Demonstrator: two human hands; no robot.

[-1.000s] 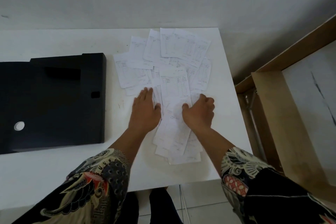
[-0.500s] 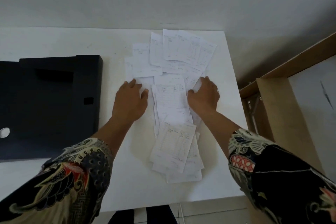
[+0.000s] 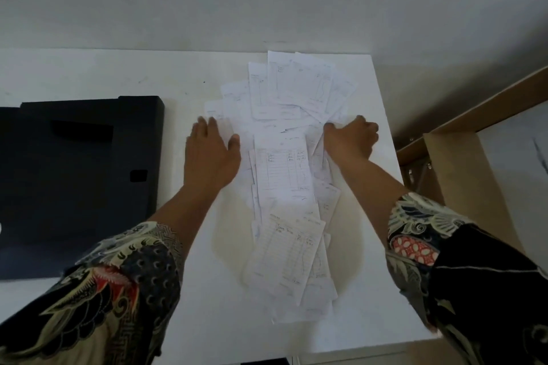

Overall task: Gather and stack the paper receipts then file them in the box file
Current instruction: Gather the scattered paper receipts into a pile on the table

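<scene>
Several white paper receipts (image 3: 284,175) lie in a loose, overlapping spread down the right half of the white table (image 3: 89,74). My left hand (image 3: 210,154) lies flat, fingers apart, on the left edge of the spread. My right hand (image 3: 351,139) rests with curled fingers on the right edge of the papers; whether it grips any sheet is unclear. A black box file (image 3: 77,181) lies flat on the table's left side, a hand's width from my left hand.
A wooden frame with a pale panel (image 3: 462,175) stands to the right of the table. A grey wall runs behind the table's far edge. The table's front edge is near my patterned sleeves, with tiled floor below.
Both hands have slid away from me along the sides of the receipt spread, from its middle to its far part. More of the near receipts now lie uncovered behind my hands.
</scene>
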